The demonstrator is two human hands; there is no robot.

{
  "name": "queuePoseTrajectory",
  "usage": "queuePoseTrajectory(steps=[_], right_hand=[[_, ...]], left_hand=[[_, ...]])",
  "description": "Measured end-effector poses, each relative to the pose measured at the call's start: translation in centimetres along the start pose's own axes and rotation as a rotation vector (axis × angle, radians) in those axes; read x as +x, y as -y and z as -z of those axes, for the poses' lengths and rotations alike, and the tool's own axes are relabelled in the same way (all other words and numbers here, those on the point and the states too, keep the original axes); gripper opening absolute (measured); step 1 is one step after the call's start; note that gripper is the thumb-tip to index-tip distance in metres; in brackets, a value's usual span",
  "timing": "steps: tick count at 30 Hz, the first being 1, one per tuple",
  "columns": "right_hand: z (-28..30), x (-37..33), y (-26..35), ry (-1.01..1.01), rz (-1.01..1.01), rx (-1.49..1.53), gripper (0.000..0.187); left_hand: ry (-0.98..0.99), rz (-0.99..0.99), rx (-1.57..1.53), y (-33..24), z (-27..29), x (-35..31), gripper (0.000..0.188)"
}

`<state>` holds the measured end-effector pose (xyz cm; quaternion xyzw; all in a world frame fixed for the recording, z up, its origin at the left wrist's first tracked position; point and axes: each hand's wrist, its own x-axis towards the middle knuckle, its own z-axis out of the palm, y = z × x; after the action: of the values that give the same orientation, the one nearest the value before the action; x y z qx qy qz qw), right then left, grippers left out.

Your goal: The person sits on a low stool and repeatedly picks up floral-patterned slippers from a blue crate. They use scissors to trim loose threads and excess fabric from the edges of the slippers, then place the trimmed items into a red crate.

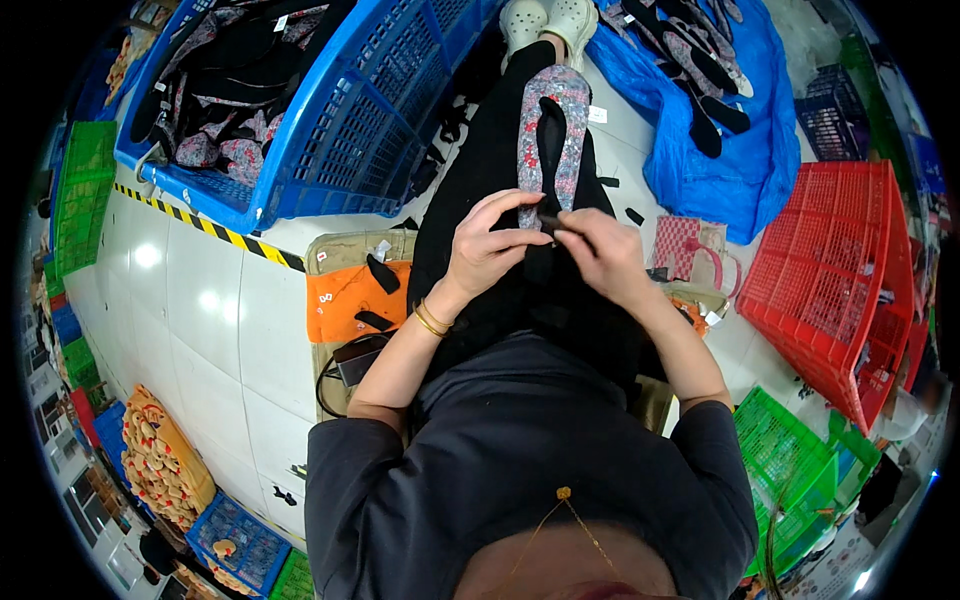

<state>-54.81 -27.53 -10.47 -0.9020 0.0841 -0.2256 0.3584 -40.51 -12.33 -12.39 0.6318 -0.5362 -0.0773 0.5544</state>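
A long floral fabric piece (574, 110), grey and pink with a black-lined slit down its middle, lies along my outstretched legs. A white tag (598, 115) sticks out from its right edge. At the piece's near end, my left hand (492, 245) pinches the fabric between thumb and fingers. My right hand (608, 255) is closed close beside it, its fingertips on something small and dark at the same end. What exactly lies between those fingertips is too small to make out. Gold bangles circle my left wrist.
A large blue crate (370, 105) full of floral and black pieces stands at the far left. More pieces lie on a blue plastic sheet (740, 180) at far right. A red crate (820, 270) and a green crate (785, 460) are on the right. Left of me is an orange cloth (345, 300).
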Motion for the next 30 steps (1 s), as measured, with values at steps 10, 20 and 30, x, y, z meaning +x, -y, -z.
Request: queuePoseTrajectory(steps=[10,20,30], right_hand=[[-1.8,0.5,-2.1,-0.061,-0.676,0.666,0.075],[-0.5,0.1,-3.1,-0.077,-0.799,0.852,0.034],[-0.3,1.5,-1.2,-0.246,-0.687,1.194,0.043]], left_hand=[[0.225,0.157,0.498,-2.9,4.5,1.7,0.051],[0.157,0.260,0.438,-0.4,-3.2,4.3,0.026],[-0.063,0.882,-1.076,0.5,0.1,2.2,0.006]])
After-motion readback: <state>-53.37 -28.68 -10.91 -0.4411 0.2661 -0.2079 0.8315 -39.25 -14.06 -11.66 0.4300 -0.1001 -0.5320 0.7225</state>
